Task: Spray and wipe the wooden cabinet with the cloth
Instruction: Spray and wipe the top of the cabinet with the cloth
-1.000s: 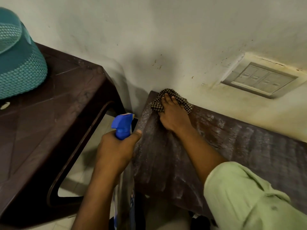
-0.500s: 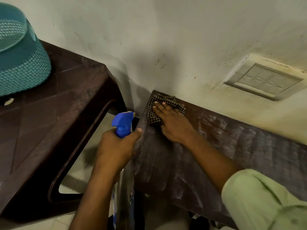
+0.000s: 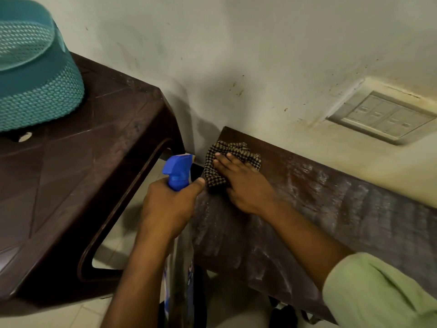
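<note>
The dark wooden cabinet top (image 3: 331,209) runs along the wall, streaked with pale wet smears. A crumpled brown-and-black checked cloth (image 3: 234,150) lies at its far left corner. My right hand (image 3: 243,183) presses flat on the cloth with fingers straight, pointing left toward the cabinet's edge. My left hand (image 3: 168,207) grips a spray bottle just left of the cabinet; its blue trigger head (image 3: 178,170) sticks up above my fist, and the bottle's body is mostly hidden below my hand.
A dark brown plastic table (image 3: 82,185) stands to the left with a teal mesh basket (image 3: 35,86) upside down on it. A switch plate (image 3: 380,117) is set in the stained wall above the cabinet. Pale floor tiles show in the gap between table and cabinet.
My right hand has slid the cloth leftward and a little toward me, from the back corner to the cabinet's left edge. The left hand with the bottle has stayed in place.
</note>
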